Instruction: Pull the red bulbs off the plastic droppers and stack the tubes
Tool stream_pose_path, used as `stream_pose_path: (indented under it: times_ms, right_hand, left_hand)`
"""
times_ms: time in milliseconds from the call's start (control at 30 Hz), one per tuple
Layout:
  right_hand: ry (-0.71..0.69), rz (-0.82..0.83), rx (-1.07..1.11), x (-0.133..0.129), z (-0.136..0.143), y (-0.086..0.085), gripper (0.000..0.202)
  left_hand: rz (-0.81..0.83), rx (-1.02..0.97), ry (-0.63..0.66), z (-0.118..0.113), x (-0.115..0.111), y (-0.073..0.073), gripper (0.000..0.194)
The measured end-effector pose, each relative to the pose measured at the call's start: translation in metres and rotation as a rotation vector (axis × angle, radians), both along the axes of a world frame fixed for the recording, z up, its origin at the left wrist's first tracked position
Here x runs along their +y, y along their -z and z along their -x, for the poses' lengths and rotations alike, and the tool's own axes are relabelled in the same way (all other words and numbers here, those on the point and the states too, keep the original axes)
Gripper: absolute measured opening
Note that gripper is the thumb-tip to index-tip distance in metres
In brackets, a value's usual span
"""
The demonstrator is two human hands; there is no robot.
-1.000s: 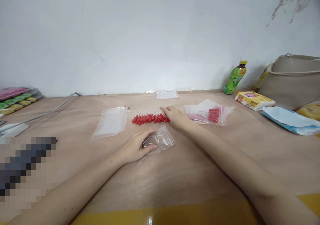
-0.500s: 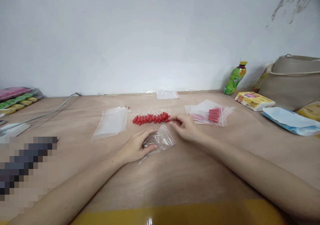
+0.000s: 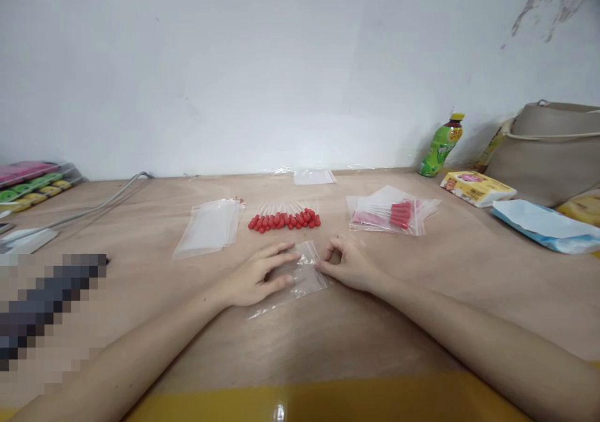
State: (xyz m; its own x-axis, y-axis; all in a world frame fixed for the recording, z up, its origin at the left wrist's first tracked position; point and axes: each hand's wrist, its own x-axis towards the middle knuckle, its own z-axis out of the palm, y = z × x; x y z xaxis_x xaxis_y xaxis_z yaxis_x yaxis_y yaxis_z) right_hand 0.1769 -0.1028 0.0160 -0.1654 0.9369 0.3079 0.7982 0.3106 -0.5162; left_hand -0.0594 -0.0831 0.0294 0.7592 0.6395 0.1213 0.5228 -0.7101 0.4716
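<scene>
So the big wooden table (image 3: 403,322) takes up most of the view, white wall behind it. Off to the right there's a beige bag (image 3: 548,150), a blue-white packet (image 3: 546,225), a yellow tissue pack (image 3: 477,188) and a green bottle (image 3: 440,145) leaning by the wall.

Mid-table, going left to right: a stack of empty clear bags (image 3: 209,227), a row of red-bulbed droppers (image 3: 284,218), then a pile of filled bags (image 3: 391,214) with red bits showing inside. One more small clear packet (image 3: 314,177) sits near the wall.

What changed: half a second ago the right hand (image 3: 350,264) was up by the right end of the dropper row, fingers pinched there. Now it has pulled back toward the body and sits at the right edge of the small clear bag (image 3: 300,275), fingers curled, thumb and forefinger pinched at the bag's edge. Can't tell if there's a dropper in that pinch, too small to see.

The left hand (image 3: 255,277) hasn't moved off the bag; it lies flat on the left half, fingers spread out and pressing it to the table, not gripping. So the bag lies between the two hands, just in front of the dropper row, flat on the wood.
</scene>
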Motion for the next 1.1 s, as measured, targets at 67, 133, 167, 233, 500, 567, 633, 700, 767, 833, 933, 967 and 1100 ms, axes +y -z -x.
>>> stream_pose_path:
  times_ms: [67,133,167,233,500,567,633,700,767,833,933,967,1100]
  right_hand:
    - [0.057,-0.122,-0.054,0.004,-0.013,-0.006,0.021]
    - [0.197,-0.247,-0.174,0.014,-0.034,-0.013,0.020]
    - [0.311,-0.296,-0.242,0.020,-0.047,-0.016,0.019]
    - [0.542,-0.316,-0.371,0.032,-0.076,-0.019,0.021]
    - [0.790,0.059,-0.315,0.055,-0.151,-0.014,0.056]
    - [0.786,0.093,-0.284,0.058,-0.155,-0.014,0.056]
    - [0.791,0.124,-0.256,0.060,-0.158,-0.014,0.053]
    - [0.796,0.144,-0.232,0.061,-0.159,-0.013,0.050]
    - [0.799,0.128,-0.205,0.062,-0.159,-0.013,0.044]
    - [0.800,0.105,-0.166,0.062,-0.157,-0.015,0.034]
    - [0.805,0.067,-0.101,0.061,-0.148,-0.020,0.020]
    - [0.814,0.038,-0.074,0.060,-0.143,-0.023,0.018]
    - [0.801,-0.220,0.165,0.056,-0.123,-0.041,0.019]
  left_hand:
    - [0.039,-0.147,-0.170,-0.002,0.002,0.003,0.036]
    - [0.042,-0.233,-0.342,-0.002,0.007,0.006,0.033]
    - [0.029,-0.230,-0.407,-0.001,0.010,0.008,0.033]
    - [0.000,-0.167,-0.481,0.001,0.015,0.010,0.036]
    - [0.007,-0.061,-0.302,0.000,0.011,0.000,0.021]
    - [-0.044,-0.136,-0.307,0.006,0.014,-0.005,0.016]
    - [-0.125,-0.232,-0.422,0.019,0.023,-0.012,0.014]
    - [-0.241,-0.311,-0.630,0.040,0.039,-0.020,0.017]
    - [-0.304,-0.315,-0.826,0.065,0.056,-0.026,0.024]
    - [-0.306,-0.261,-0.928,0.090,0.071,-0.027,0.023]
    - [-0.307,-0.057,-1.050,0.118,0.087,-0.018,0.025]
    - [-0.303,-0.018,-1.053,0.123,0.091,-0.013,0.024]
    - [-0.313,0.058,-0.981,0.131,0.097,0.005,0.022]
